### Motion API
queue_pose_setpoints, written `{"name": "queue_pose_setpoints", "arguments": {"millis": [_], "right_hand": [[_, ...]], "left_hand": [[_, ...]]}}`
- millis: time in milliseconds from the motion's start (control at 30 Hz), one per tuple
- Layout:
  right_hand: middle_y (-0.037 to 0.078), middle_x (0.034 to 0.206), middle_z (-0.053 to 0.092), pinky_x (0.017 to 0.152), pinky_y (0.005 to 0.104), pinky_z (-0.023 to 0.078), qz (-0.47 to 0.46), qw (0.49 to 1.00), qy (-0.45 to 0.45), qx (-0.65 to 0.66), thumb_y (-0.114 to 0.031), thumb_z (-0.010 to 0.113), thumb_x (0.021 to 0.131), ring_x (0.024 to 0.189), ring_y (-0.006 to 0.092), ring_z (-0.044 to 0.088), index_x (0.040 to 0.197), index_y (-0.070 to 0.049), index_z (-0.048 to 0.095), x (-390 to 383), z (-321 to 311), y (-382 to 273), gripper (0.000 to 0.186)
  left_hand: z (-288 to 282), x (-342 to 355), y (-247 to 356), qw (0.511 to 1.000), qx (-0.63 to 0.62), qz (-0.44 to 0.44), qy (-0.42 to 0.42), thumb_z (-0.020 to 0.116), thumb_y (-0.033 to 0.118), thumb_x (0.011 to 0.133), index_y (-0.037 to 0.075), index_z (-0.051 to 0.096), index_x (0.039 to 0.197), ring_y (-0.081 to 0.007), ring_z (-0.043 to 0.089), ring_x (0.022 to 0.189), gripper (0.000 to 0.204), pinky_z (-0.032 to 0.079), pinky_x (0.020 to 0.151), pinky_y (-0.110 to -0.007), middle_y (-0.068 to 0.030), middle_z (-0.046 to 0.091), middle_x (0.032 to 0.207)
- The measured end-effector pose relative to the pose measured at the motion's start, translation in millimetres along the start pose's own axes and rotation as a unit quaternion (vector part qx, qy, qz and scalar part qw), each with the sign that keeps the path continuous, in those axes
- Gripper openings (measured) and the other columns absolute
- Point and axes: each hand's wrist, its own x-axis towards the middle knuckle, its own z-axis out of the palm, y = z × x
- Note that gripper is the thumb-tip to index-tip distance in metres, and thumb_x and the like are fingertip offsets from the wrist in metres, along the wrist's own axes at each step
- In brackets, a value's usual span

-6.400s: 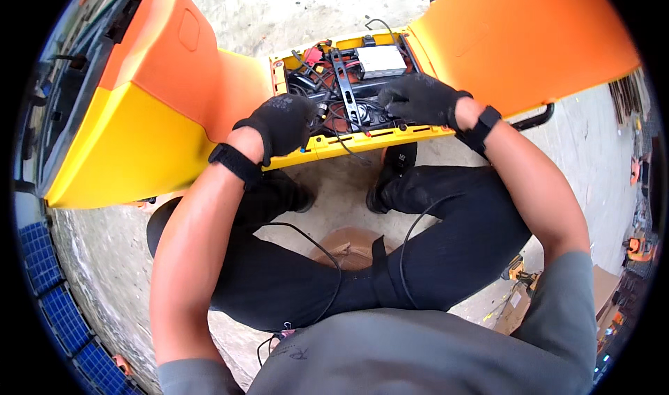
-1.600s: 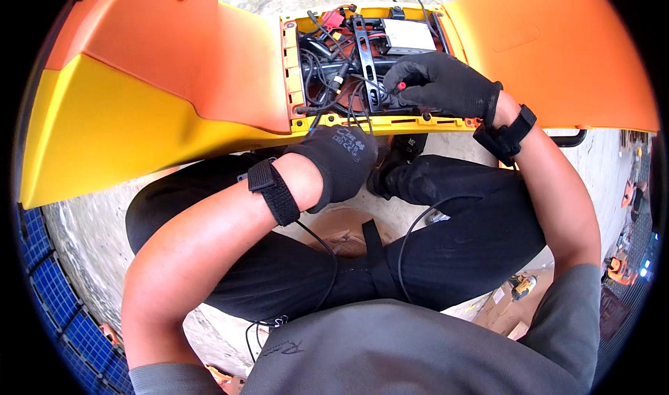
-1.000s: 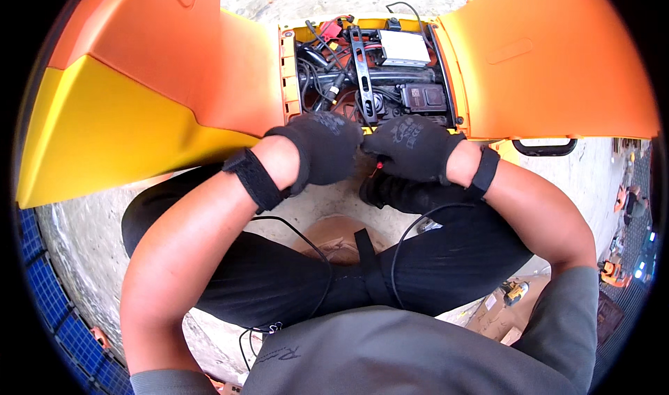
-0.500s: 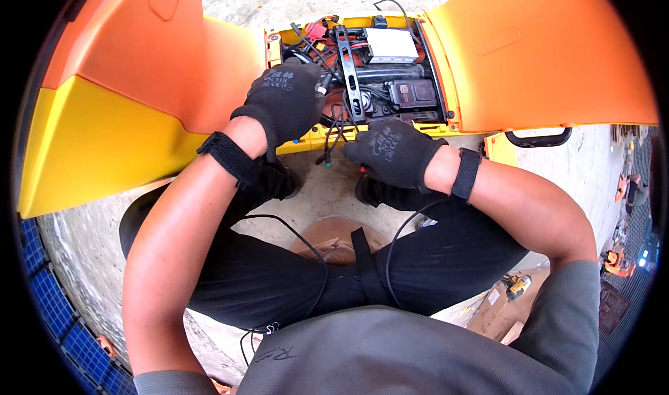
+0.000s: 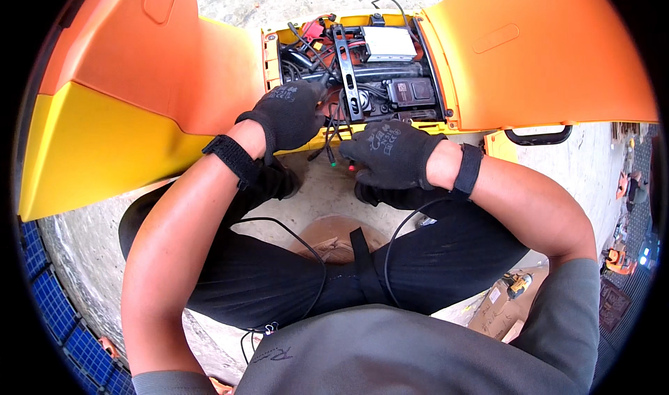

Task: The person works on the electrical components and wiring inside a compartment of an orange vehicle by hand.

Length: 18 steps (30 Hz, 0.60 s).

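My left hand, in a black work glove, is closed at the near left edge of the open bay of an orange and yellow vehicle body. Its fingertips are hidden against the bay, so what they hold cannot be made out. My right hand, gloved the same way, is closed at the bay's near edge. From under its fingers pokes the red end of a cable connector. Between the hands several thin black cables hang over the yellow edge, one tipped with a green connector.
In the bay sit a silver box, a black module and a slotted black bracket. Orange panels flank it, the right one above a black handle. A yellow power tool lies on cardboard at right.
My left hand has moved slightly down, toward me. The red connector end has shifted left under my right hand, and the hanging cables have swung a little right.
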Motion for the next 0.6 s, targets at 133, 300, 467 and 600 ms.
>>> {"name": "queue_pose_setpoints", "arguments": {"millis": [133,300,467,600], "right_hand": [[0.02,0.099,0.065,0.081,0.0455,0.053,0.0,0.999,-0.029,0.043,-0.024,0.066,0.079,0.093,0.0372,0.064,0.116,-0.006,0.06,2.4,1.6,0.4,0.041],[0.024,0.116,0.061,0.092,0.0436,0.05,-0.057,0.995,0.055,0.061,-0.026,0.065,0.079,0.107,0.0367,0.061,0.125,-0.002,0.056,-0.6,12.7,-0.5,0.053],[0.024,0.122,0.059,0.095,0.0433,0.049,-0.029,0.996,-0.013,0.079,-0.027,0.064,0.08,0.11,0.0365,0.059,0.131,-0.001,0.052,2.3,5.0,-6.6,0.058],[0.024,0.125,0.058,0.099,0.0425,0.047,-0.048,0.996,0.004,0.076,-0.029,0.064,0.083,0.115,0.0363,0.058,0.134,-0.002,0.05,0.0,5.3,-6.8,0.06]], "left_hand": [[9.4,-0.4,6.1,0.999,-0.028,0.032,0.018,0.066,0.018,0.085,0.0,0.062,0.097,-0.0379,0.061,0.085,0.022,0.049,0.075,-0.044,-0.0215,0.061,0.089],[9.6,0.7,17.6,0.999,-0.051,0.001,0.014,0.065,0.027,0.09,-0.001,0.062,0.097,-0.0355,0.061,0.084,0.029,0.048,0.074,-0.043,-0.0211,0.062,0.09],[14.4,3.5,19.5,0.998,-0.03,-0.049,0.014,0.067,0.03,0.088,-0.002,0.06,0.092,-0.0356,0.062,0.085,0.033,0.049,0.073,-0.043,-0.0218,0.061,0.087],[18.5,9.1,17.9,0.998,0.001,-0.06,0.011,0.069,0.027,0.084,-0.001,0.059,0.088,-0.0365,0.063,0.082,0.03,0.049,0.072,-0.044,-0.0213,0.061,0.084]]}}
